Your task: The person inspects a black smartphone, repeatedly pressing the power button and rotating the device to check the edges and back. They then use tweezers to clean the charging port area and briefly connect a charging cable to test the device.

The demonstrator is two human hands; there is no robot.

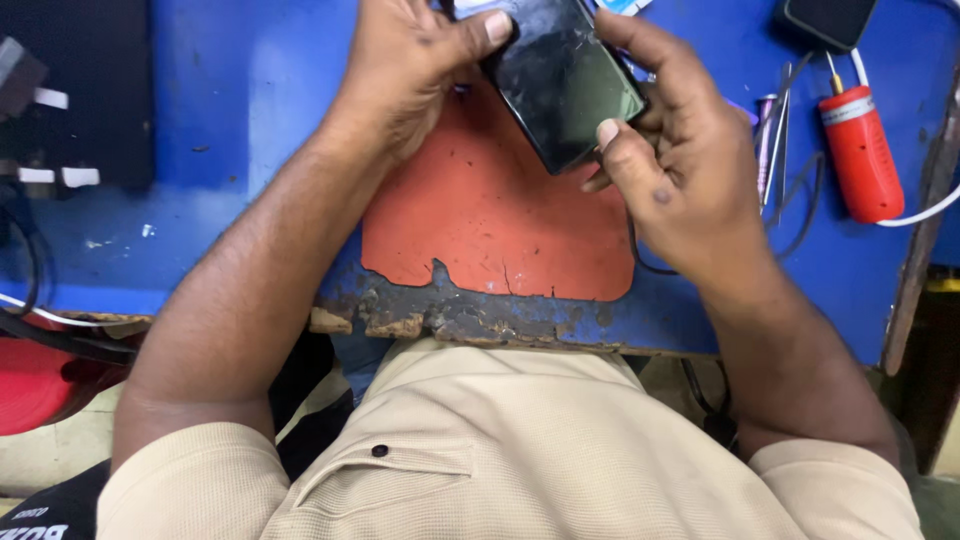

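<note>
A black smartphone (562, 82) with a dark, smudged glass face is held tilted above an orange-red work mat (490, 225). My left hand (415, 65) grips its upper left edge, thumb laid on the glass near the top corner. On the phone's right and lower edge my right hand (670, 150) is closed, thumb pressed at the lower corner and forefinger along the top side. Both forearms reach in from the bottom of the view.
The mat lies on a blue bench (230, 150) whose front edge (470, 320) is charred and chipped. A red cylindrical tool (860, 155) with a white cable, metal tweezers (775, 140) and another dark device (830, 20) lie at right. A dark box (75, 90) sits at left.
</note>
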